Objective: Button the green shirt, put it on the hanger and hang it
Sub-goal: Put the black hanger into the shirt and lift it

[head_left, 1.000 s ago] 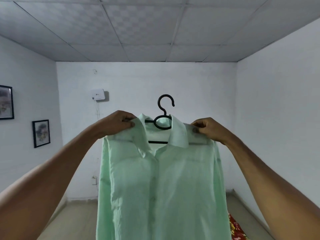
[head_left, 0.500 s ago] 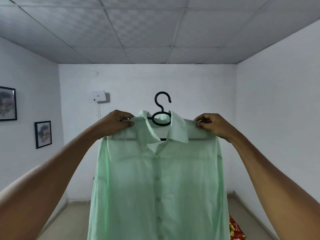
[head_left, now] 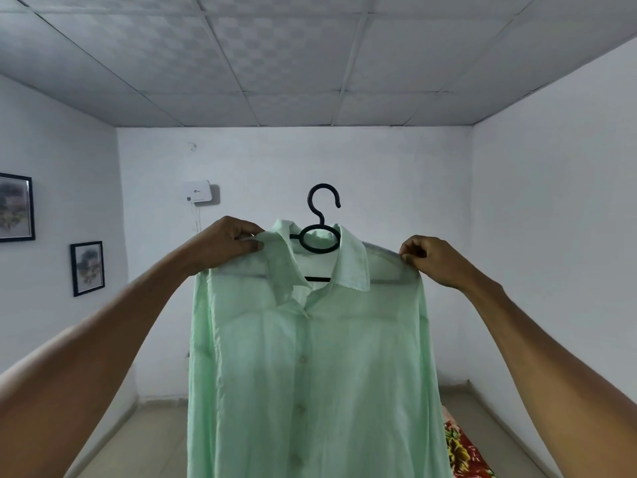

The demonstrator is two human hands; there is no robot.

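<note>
A pale green shirt (head_left: 320, 357) hangs buttoned down its front on a black plastic hanger (head_left: 322, 215), held up in the air before me. The hanger's hook stands free above the collar; its bar shows inside the neck opening and its arms show faintly through the thin cloth. My left hand (head_left: 227, 244) pinches the shirt's left shoulder beside the collar. My right hand (head_left: 432, 258) pinches the right shoulder at the hanger's end. The shirt's lower part runs out of the frame.
White walls enclose the room. A white box (head_left: 196, 192) is mounted on the far wall with a cable below it. Two framed pictures (head_left: 88, 267) hang on the left wall. A red floral cloth (head_left: 462, 450) lies low at the right, by the tiled floor.
Both hands have lifted the shirt and hanger a little higher, and my right hand has slid outward along the shoulder. The shirt now hangs flatter and squarer.
</note>
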